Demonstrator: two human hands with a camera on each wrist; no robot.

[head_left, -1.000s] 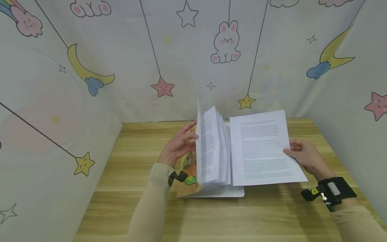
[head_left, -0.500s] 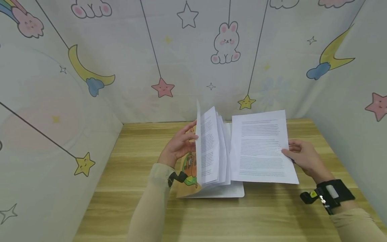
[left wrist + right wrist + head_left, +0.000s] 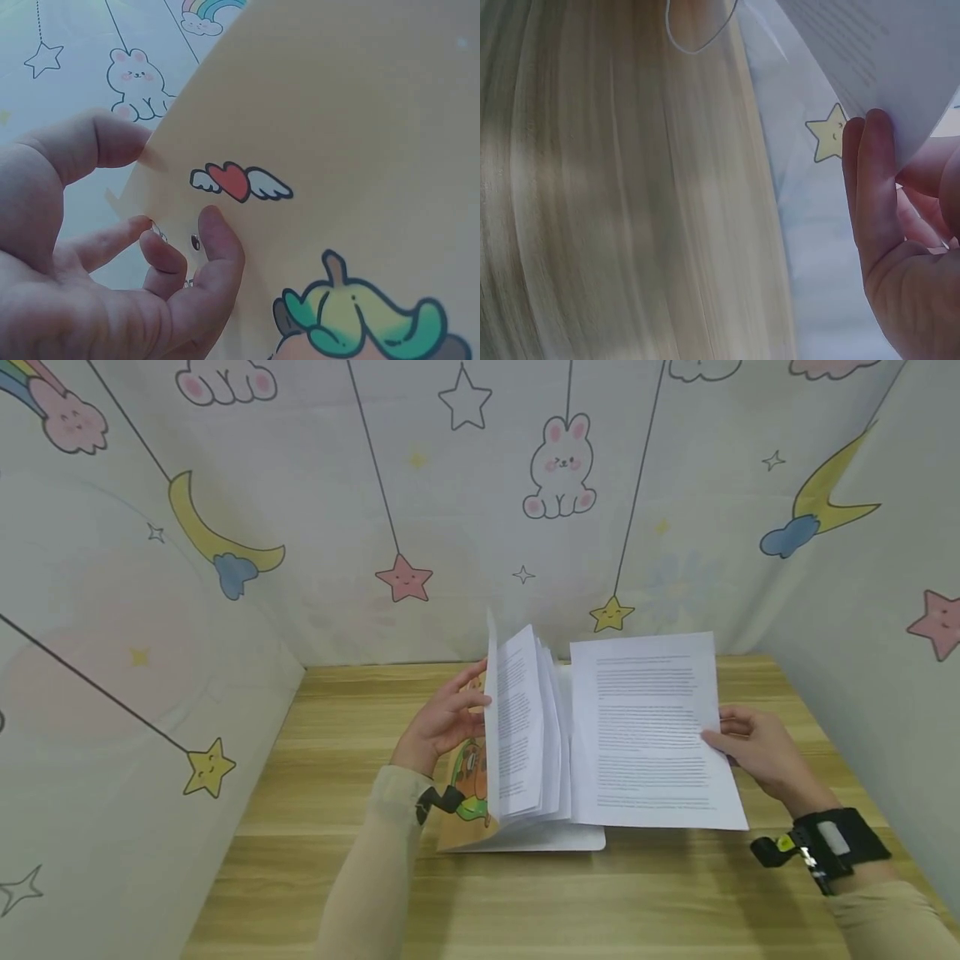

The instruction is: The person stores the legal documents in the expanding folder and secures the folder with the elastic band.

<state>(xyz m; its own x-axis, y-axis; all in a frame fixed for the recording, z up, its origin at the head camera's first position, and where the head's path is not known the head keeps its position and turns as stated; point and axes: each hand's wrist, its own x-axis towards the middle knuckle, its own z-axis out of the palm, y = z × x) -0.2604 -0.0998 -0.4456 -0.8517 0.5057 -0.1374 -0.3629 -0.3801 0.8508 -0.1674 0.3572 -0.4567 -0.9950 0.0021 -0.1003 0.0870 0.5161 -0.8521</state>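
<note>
A folder with an orange cartoon cover [image 3: 472,764] stands partly opened on the table, white inside. My left hand [image 3: 444,720] holds the raised cover by its edge. In the left wrist view, the fingers of that hand [image 3: 97,300] meet the cover [image 3: 352,112] near a winged heart print. Several printed pages [image 3: 519,727] stand fanned inside the folder. To their right, my right hand [image 3: 765,752] pinches a printed sheet [image 3: 645,735] by its right edge, thumb in front. The sheet's left edge lies against the folder's pages; whether it is attached there cannot be told.
Wood-grain table [image 3: 337,860] extends around the folder. A pale cloth wall [image 3: 480,510] with stars, moons and a rabbit rises directly behind it, with side walls left and right. Black camera straps [image 3: 840,843] sit on the wrists.
The sheet in my right hand shifts slightly left, then back right and tilts, its lower edge now a little nearer to me. My left hand and the cover stay in place.
</note>
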